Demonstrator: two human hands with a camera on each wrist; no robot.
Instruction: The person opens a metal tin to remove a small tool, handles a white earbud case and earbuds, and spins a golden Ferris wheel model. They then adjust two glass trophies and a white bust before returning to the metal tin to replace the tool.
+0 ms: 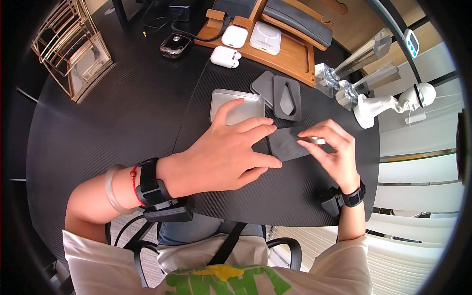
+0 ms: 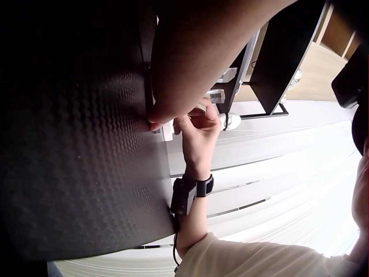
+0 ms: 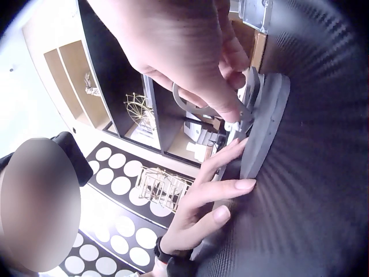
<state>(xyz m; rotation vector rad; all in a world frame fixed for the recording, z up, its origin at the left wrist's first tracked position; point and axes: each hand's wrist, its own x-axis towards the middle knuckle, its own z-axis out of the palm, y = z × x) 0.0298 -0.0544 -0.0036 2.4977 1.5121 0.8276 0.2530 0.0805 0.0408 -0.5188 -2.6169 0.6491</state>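
My left hand [image 1: 221, 147] is spread palm down beside a dark grey foam pad [image 1: 289, 145], its fingertips right at the pad's left edge. In the right wrist view those fingertips reach the slab's near side. Over the pad's other end, my right hand [image 1: 339, 145] pinches a small silver metal loop [image 1: 317, 140] between thumb and fingers. Its curved edge, the loop [image 3: 180, 99], shows in the right wrist view; the pinched part is hidden. A shallow silver tin [image 1: 241, 105] lies beyond my left hand. Behind the pad lies a foam insert [image 1: 296, 101] with a teardrop cutout.
Another grey pad [image 1: 263, 84] lies by the insert. At the back stand a wooden desk organiser [image 1: 300, 59], a white earbud case [image 1: 225, 57] and a white charger [image 1: 265, 38]. A white bust stand [image 1: 366, 110] is at right, a gold wire rack [image 1: 73, 54] at far left.
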